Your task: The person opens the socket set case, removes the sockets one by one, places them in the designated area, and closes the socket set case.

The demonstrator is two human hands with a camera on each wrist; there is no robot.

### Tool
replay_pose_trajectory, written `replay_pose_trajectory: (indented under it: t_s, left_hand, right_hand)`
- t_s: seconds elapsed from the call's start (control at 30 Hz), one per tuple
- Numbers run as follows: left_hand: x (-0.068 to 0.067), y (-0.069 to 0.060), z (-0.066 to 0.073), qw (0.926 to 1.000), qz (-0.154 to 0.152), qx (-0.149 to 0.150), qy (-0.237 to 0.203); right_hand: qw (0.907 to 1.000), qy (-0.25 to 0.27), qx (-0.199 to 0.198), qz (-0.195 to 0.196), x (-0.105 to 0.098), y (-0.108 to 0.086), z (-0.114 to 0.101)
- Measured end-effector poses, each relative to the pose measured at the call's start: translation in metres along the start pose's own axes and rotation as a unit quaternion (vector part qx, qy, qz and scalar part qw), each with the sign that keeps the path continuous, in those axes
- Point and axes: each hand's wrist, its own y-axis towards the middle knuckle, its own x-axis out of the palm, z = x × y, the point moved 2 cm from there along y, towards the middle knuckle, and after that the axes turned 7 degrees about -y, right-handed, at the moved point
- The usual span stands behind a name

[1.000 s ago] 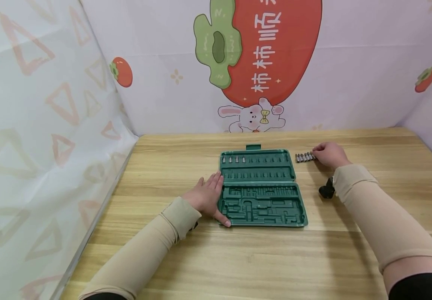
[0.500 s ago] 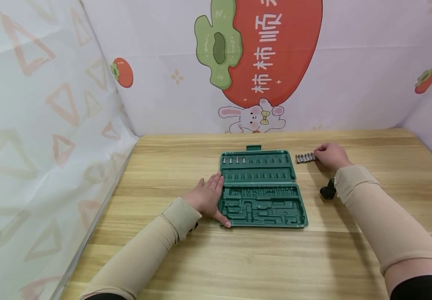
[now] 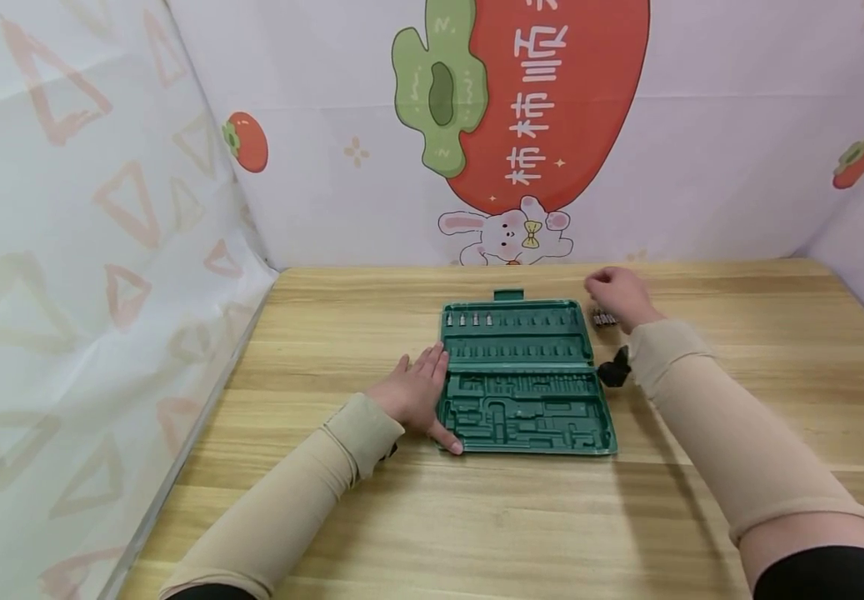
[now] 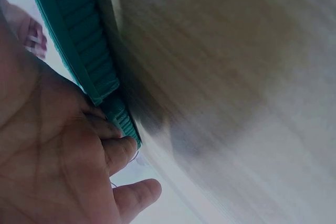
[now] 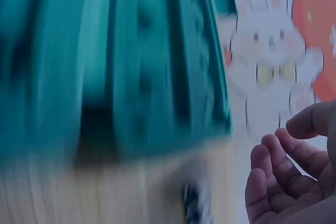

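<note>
1. A wood-grained table (image 3: 521, 533) stretches out, a pale patterned sheet (image 3: 27, 342) running down its left side.

2. Both arms reach in from the near edge, a beige sleeve over each; a black device (image 3: 615, 367) sits at the right wrist.

3. The left hand (image 3: 412, 392) lies against the left side of the case (image 3: 525, 365), fingers extended and spread, thumb over the near left corner. It steadies nothing in a closed grip; the fingers simply touch the edge.

4. The green case lies open and flat mid-table, its near half full of moulded recesses.

5. In the far half, four bits (image 3: 476, 319) stand in the left end of the farther row of slots.

6. Just right of that half, loose bits (image 3: 604, 318) lie on the wood in a short row, partly hidden by the other hand.

7. The right hand (image 3: 621, 297) is near the far right corner, fingers bent, thumb close to the index finger. I can't tell whether something small is pinched there.

8. Behind, a white backdrop (image 3: 312, 208) shows a rabbit (image 3: 502, 237) under a big red fruit (image 3: 600, 100).
</note>
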Motion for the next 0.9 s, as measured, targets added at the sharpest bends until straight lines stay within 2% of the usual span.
replay_pose_trajectory:
  t_s: [0.2,0.33,0.47,0.6,0.9]
  left_hand:
    - [0.001,-0.001,0.001,1.0,-0.003,-0.004,0.003]
    - [0.001,-0.001,0.001,1.0,0.002,-0.002,0.006]
    - [0.002,0.0,0.001,0.9999,0.001,0.004,0.012]
    - [0.002,0.0,0.0,0.9999,0.0,0.008,0.015]
    - [0.001,0.0,-0.004,0.9995,0.012,0.011,0.027]
  right_hand:
    - [0.9954,-0.022,-0.06,-0.071,0.044,0.002,-0.054]
    - [0.9903,-0.037,-0.089,-0.1,0.07,0.002,-0.073]
    - [0.9867,-0.053,-0.094,-0.121,0.088,0.003,-0.077]
    - [0.9851,-0.061,-0.092,-0.132,0.096,0.003,-0.076]
    - [0.9866,-0.016,-0.079,-0.142,0.101,0.004,-0.081]
